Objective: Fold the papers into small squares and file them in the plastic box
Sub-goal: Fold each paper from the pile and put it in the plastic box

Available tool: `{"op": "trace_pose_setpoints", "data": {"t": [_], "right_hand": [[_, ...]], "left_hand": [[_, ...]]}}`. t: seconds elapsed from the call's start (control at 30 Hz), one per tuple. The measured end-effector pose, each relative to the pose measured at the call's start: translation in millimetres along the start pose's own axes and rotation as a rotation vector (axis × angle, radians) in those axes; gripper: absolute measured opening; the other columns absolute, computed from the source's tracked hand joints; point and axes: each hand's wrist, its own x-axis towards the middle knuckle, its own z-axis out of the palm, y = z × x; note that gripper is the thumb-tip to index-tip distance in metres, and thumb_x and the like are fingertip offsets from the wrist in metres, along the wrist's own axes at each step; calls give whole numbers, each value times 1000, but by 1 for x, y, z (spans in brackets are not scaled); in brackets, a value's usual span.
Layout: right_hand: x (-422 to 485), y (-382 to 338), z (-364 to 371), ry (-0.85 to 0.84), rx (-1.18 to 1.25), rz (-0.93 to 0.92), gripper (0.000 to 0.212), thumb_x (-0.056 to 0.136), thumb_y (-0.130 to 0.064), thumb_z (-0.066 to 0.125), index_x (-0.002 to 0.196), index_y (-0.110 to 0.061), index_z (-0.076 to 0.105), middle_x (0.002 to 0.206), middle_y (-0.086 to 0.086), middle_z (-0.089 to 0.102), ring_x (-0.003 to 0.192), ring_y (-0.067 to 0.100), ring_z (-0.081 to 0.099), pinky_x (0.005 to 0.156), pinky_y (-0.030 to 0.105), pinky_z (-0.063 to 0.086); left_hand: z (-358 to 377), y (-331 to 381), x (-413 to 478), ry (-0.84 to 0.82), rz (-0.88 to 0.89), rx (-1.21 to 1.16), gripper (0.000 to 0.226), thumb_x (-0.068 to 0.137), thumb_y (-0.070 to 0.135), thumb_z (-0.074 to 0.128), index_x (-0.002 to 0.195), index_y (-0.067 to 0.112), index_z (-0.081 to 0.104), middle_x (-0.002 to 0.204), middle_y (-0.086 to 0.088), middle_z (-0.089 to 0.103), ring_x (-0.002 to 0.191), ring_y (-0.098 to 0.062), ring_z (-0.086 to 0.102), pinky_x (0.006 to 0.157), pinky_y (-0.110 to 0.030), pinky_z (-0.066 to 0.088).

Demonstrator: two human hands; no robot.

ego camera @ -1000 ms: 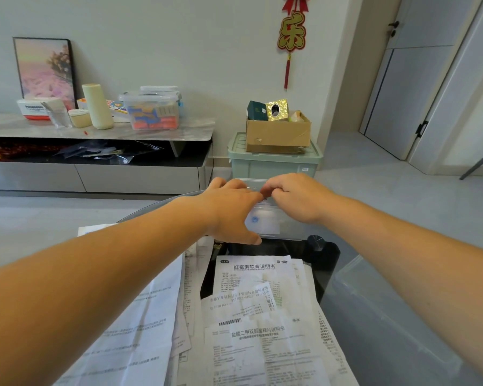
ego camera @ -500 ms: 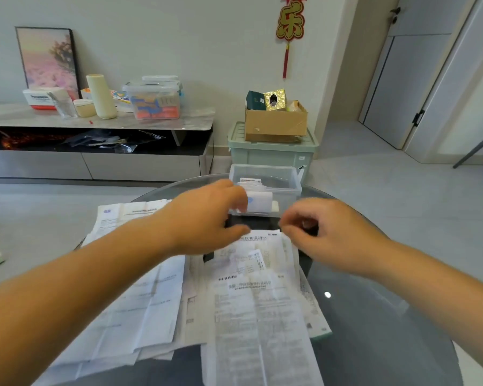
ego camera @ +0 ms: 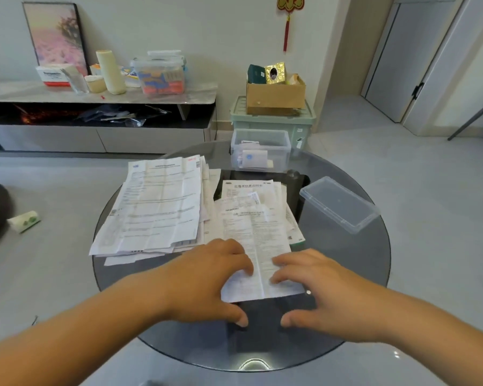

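**Round glass tabletop [ego camera: 346, 316], 2 hands down on the next sheet**

A living room with a pale floor and a low shelf along the far wall. In the middle sits the dark glass, with papers spread over it. The left hand [ego camera: 207, 280] has bent fingertips on the near-left corner of the top sheet [ego camera: 257, 240], thumb out on bare glass, nothing pinched. The right hand [ego camera: 318, 288] mirrors it on the near-right corner, fingers splayed and pressing, thumb clear of the edge. So neither hand grasps the sheet, both just press on it.

It's a long sheet, creased down its middle, lying on a loose pile, with a second stack [ego camera: 159, 207] to the left. The plastic box [ego camera: 260, 150] stands open at the far edge with a few folded squares [ego camera: 253, 157] inside. Its lid [ego camera: 338, 203] lies to the right.

Now the danger: that glass looks slick. Drag the sheet and the ones beneath may ride along, even off the near edge. And those old creases could steer the fold crooked, leaving a square too wide for the box.
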Motion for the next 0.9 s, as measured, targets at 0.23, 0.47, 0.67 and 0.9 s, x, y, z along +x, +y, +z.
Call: {"op": "trace_pose_setpoints", "data": {"t": [0.23,0.47,0.67,0.9], "right_hand": [[-3,-2,16,135,67,71,53,80,-58,73,128,-43,56,128,-32,45,124,-1,32,107,21,35],[1,3,22,164,68,66,48,82,-60,70,126,-43,61,119,-31,43,117,-3,34,105,24,36],[10,12,23,172,177,86,46,77,-56,77,119,-40,66,116,-29,42,120,-2,35,103,21,38],[14,16,23,242,260,54,13,90,-51,64,97,-42,71,109,-27,51,116,-4,44,94,18,44]], "left_hand": [[11,3,-2,125,-23,-70,51,85,58,69,130,39,54,135,20,48,125,-3,41,109,-25,37],[15,4,4,151,-42,-154,35,86,46,73,119,36,63,124,18,50,115,-2,45,97,-14,36],[15,-3,10,110,-88,-349,28,84,38,79,107,34,64,113,14,49,101,-2,51,93,-20,44],[9,1,9,84,-68,-484,33,86,56,70,108,33,62,115,15,52,107,-3,51,95,-25,47]]}}
